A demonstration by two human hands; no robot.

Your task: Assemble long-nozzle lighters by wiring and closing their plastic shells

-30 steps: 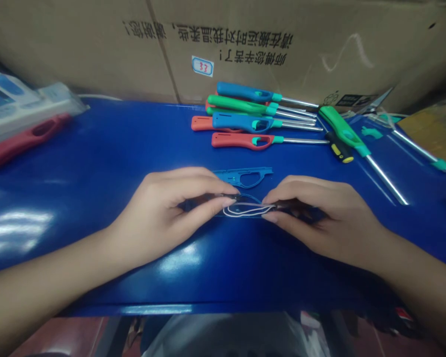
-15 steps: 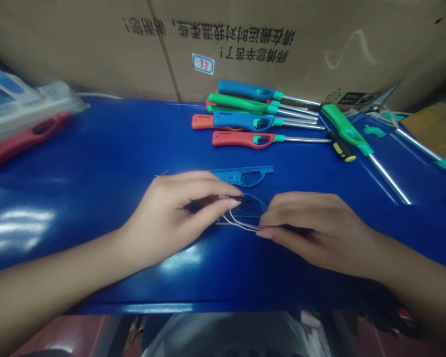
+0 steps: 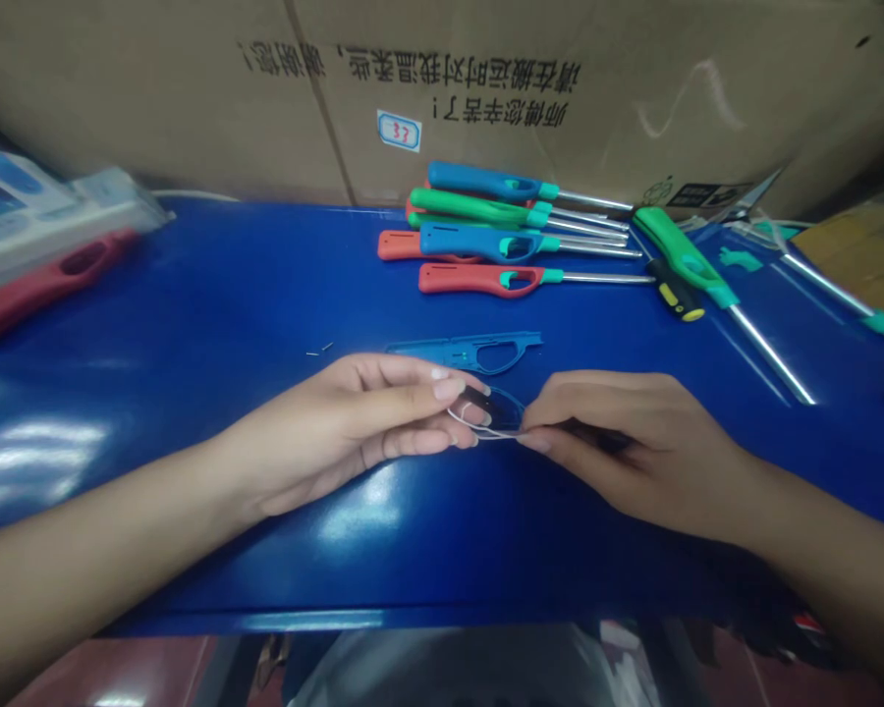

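My left hand (image 3: 339,422) is closed, palm partly turned up, with a small black part (image 3: 477,398) between its thumb and fingers. A thin white wire (image 3: 495,434) loops from beside that part toward my right hand (image 3: 626,442), whose thumb and index finger pinch it. Just beyond the fingers lies a blue lighter shell half (image 3: 457,351) with its inner side showing. Another blue piece (image 3: 514,401) with a curved guard sits behind the wire, mostly hidden by my hands.
Several long-nosed lighters (image 3: 478,279) lie in a row at the back, before a cardboard box (image 3: 177,108). A green lighter (image 3: 682,257) and a screwdriver (image 3: 679,295) are to the right. Two tiny metal pins (image 3: 319,350) lie left of centre; a red lighter body (image 3: 51,285) is far left.
My left hand has rolled palm-upward and its lower fingers have spread into view. The black part now tilts down to the right, and the wire loop is flatter. My right hand keeps its pinch.
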